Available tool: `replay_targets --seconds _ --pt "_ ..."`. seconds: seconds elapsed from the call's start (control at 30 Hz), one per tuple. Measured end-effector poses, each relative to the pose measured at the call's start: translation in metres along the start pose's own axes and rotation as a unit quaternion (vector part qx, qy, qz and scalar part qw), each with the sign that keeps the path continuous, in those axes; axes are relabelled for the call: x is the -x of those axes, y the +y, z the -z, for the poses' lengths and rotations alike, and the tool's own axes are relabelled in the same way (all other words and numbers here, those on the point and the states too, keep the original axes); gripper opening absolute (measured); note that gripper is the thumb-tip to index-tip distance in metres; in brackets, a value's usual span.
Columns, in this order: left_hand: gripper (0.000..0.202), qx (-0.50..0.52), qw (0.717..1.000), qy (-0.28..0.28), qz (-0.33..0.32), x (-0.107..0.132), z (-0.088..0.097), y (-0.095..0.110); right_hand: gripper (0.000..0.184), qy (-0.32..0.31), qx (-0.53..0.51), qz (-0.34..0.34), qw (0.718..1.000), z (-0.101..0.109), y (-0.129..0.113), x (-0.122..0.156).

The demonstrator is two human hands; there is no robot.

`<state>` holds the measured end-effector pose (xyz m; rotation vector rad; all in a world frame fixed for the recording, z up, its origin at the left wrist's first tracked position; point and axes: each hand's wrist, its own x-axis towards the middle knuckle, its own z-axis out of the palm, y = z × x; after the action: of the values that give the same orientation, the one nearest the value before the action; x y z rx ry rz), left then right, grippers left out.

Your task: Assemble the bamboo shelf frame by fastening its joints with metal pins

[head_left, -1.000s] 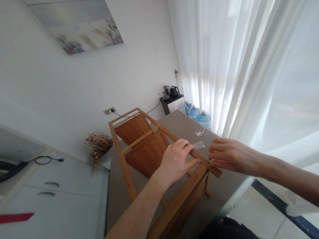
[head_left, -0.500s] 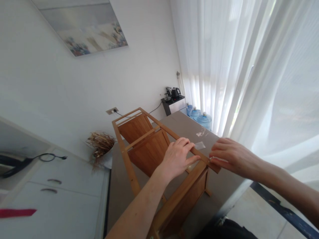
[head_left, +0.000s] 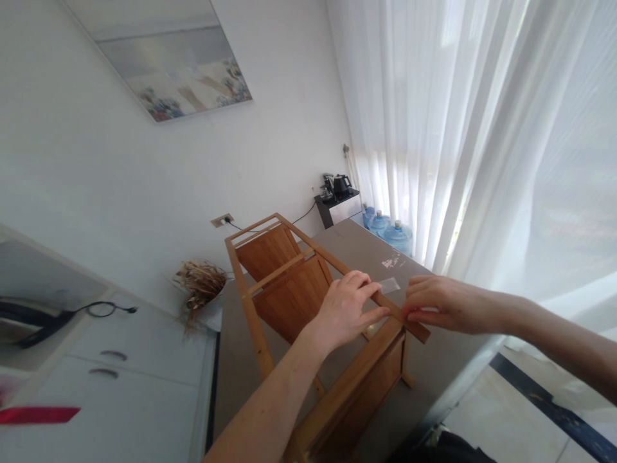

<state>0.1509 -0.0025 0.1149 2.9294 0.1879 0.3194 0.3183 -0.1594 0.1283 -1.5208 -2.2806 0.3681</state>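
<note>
A wooden rack frame (head_left: pixel 251 319) with brown slanted panels (head_left: pixel 295 299) lies on the grey table (head_left: pixel 347 243). My left hand (head_left: pixel 348 310) is wrapped over its right-hand rail near the close corner, thumb on the inner side. At that corner, my right hand (head_left: pixel 441 305) has thumb and fingers pinched together against the rail's end. Whatever is between those fingertips is too small or hidden to make out. Just beyond my left fingers lies a small clear plastic bag (head_left: pixel 390 285).
Blue water bottles (head_left: pixel 398 236) stand by the white curtain behind the table. A black kettle (head_left: pixel 342 184) sits on a small stand. Dried plants (head_left: pixel 201 283) in a pot are at the left, beside white cabinets (head_left: pixel 144 360).
My right fingers have closed into a tighter pinch and shifted slightly at the rail's end. My left hand keeps its grip. The whole view has shifted slightly.
</note>
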Motion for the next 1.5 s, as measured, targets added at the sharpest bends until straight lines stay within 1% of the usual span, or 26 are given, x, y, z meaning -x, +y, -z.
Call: replay_targets --seconds 0.07,0.2,0.27,0.3,0.33,0.37,0.4,0.43,0.47,0.5,0.57,0.63,0.67,0.77,0.83,0.93,1.03,1.1,1.17,1.23,1.3,1.33,1.37,1.4,1.47,1.5 --pt "0.045 0.000 1.000 -0.004 0.006 -0.001 0.000 0.000 0.032 0.003 0.005 0.001 1.000 0.005 0.001 0.000" --pt "0.045 0.009 1.000 -0.016 0.006 -0.003 0.000 -0.004 0.026 0.084 -0.018 -0.024 0.996 0.024 0.003 0.001" --pt "0.044 0.013 1.000 -0.012 0.002 -0.004 0.000 -0.003 0.024 0.124 -0.065 -0.069 0.988 0.024 0.007 0.005" --pt "0.043 0.012 1.000 -0.004 0.004 -0.004 0.001 -0.002 0.025 0.153 -0.097 -0.108 0.977 0.017 0.010 0.008" --pt "0.041 0.008 1.000 0.010 0.012 -0.003 0.002 0.002 0.026 0.195 -0.137 -0.165 0.957 0.006 0.013 0.010" --pt "0.039 0.001 0.999 0.026 0.026 -0.002 0.003 0.007 0.030 0.251 -0.177 -0.228 0.924 -0.009 0.017 0.012" --pt "0.036 -0.008 0.998 0.042 0.049 -0.001 0.004 0.013 0.034 0.294 -0.223 -0.272 0.889 -0.026 0.020 0.013" --pt "0.032 -0.019 0.995 0.051 0.078 0.001 0.005 0.020 0.036 0.312 -0.282 -0.295 0.858 -0.046 0.021 0.012" --pt "0.030 -0.026 0.993 0.047 0.110 0.002 0.006 0.028 0.036 0.334 -0.343 -0.301 0.825 -0.065 0.021 0.010" --pt "0.030 -0.028 0.990 0.025 0.135 0.004 0.006 0.035 0.035 0.347 -0.399 -0.306 0.792 -0.084 0.018 0.006" --pt "0.032 -0.021 0.986 -0.050 0.158 0.007 0.003 0.047 0.034 0.383 -0.452 -0.325 0.737 -0.113 0.009 -0.005" --pt "0.031 -0.011 0.980 -0.110 0.164 0.009 -0.002 0.053 0.036 0.432 -0.463 -0.334 0.698 -0.130 -0.002 -0.017" --pt "0.031 -0.008 0.978 -0.120 0.168 0.009 -0.004 0.053 0.036 0.453 -0.465 -0.337 0.682 -0.133 -0.005 -0.024" --pt "0.033 -0.006 0.976 -0.100 0.194 0.004 -0.010 0.049 0.035 0.495 -0.465 -0.334 0.653 -0.128 0.000 -0.040" --pt "0.036 -0.016 0.973 -0.069 0.218 -0.005 -0.012 0.044 0.033 0.514 -0.456 -0.324 0.650 -0.118 0.015 -0.050" --pt "0.039 -0.032 0.969 -0.034 0.242 -0.025 -0.012 0.033 0.031 0.520 -0.431 -0.308 0.670 -0.103 0.039 -0.063" --pt "0.039 0.017 0.970 -0.052 0.238 -0.036 -0.005 0.021 0.031 0.486 -0.427 -0.282 0.708 -0.095 0.052 -0.071" --pt "0.038 0.103 0.968 -0.077 0.214 -0.030 0.009 0.012 0.031 0.464 -0.434 -0.270 0.724 -0.093 0.058 -0.071" --pt "0.039 0.187 0.959 -0.092 0.190 -0.011 0.028 0.002 0.032 0.457 -0.437 -0.272 0.725 -0.091 0.067 -0.063" --pt "0.041 0.184 0.961 -0.083 0.190 0.019 0.048 -0.007 0.033 0.458 -0.438 -0.284 0.720 -0.088 0.081 -0.049" --pt "0.040 0.162 0.972 -0.082 0.151 0.054 0.062 -0.014 0.035 0.471 -0.432 -0.310 0.705 -0.082 0.094 -0.030" --pt "0.045 0.158 0.975 -0.092 0.129 0.071 0.066 -0.017 0.036 0.476 -0.427 -0.332 0.693 -0.078 0.098 -0.021" --pt "0.052 0.152 0.975 -0.110 0.121 0.086 0.067 -0.018 0.037 0.479 -0.429 -0.342 0.685 -0.073 0.099 -0.013" --pt "0.058 0.138 0.976 -0.124 0.110 0.099 0.066 -0.019 0.036 0.467 -0.438 -0.341 0.688 -0.068 0.096 -0.007" --pt "0.055 0.089 0.983 -0.139 0.085 0.117 0.056 -0.021 0.035 0.448 -0.442 -0.325 0.706 -0.056 0.079 -0.001" --pt "0.053 0.060 0.986 -0.138 0.074 0.123 0.049 -0.022 0.035 0.432 -0.432 -0.319 0.724 -0.050 0.068 -0.002"
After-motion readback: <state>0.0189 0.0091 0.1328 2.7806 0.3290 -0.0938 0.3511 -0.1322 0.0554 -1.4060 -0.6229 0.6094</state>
